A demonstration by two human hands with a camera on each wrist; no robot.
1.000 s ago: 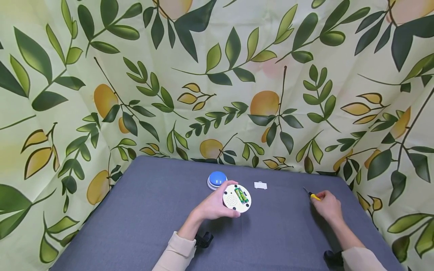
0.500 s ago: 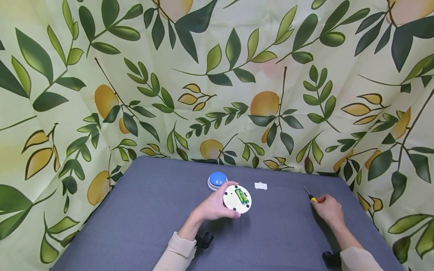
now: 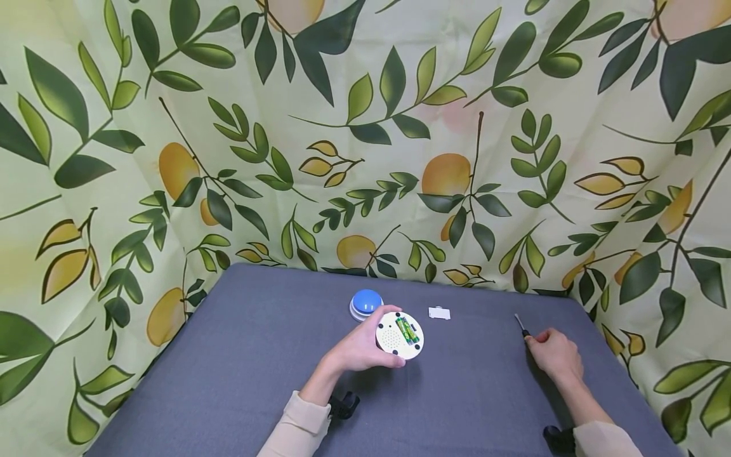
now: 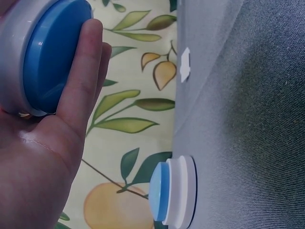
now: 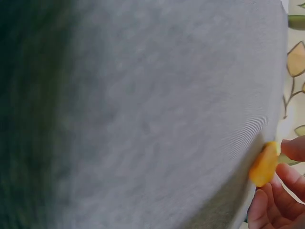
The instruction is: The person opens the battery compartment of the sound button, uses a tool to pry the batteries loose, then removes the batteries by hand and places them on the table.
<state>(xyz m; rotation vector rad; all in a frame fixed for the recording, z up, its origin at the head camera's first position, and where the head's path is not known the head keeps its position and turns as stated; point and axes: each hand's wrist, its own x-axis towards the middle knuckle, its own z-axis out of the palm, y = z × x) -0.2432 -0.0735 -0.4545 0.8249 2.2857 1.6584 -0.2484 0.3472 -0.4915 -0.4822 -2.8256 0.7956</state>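
Note:
My left hand (image 3: 361,346) grips a round push button (image 3: 394,346) by its edge, clear of the table. Its white underside faces the head camera, with an uncovered compartment holding two green batteries (image 3: 408,330). The left wrist view shows this button's blue dome (image 4: 52,57) against the fingers. Over at the right, my right hand (image 3: 554,354) pinches a screwdriver (image 3: 519,322), its metal shaft pointing away toward the back. The yellow handle (image 5: 263,164) shows between the fingertips in the right wrist view; the head view mostly hides it behind the fingers.
A second push button (image 3: 367,303), blue dome up on a white base, stands behind the left hand. To its right lies a small white battery cover (image 3: 439,313). The grey cloth-covered table (image 3: 263,374) ends at a leaf-and-fruit patterned curtain (image 3: 388,152) behind and at both sides.
My right hand has turned slightly; the screwdriver's tip has swung a little to the right and its yellow handle has gone behind the fingers. My left hand and its button have stayed in place.

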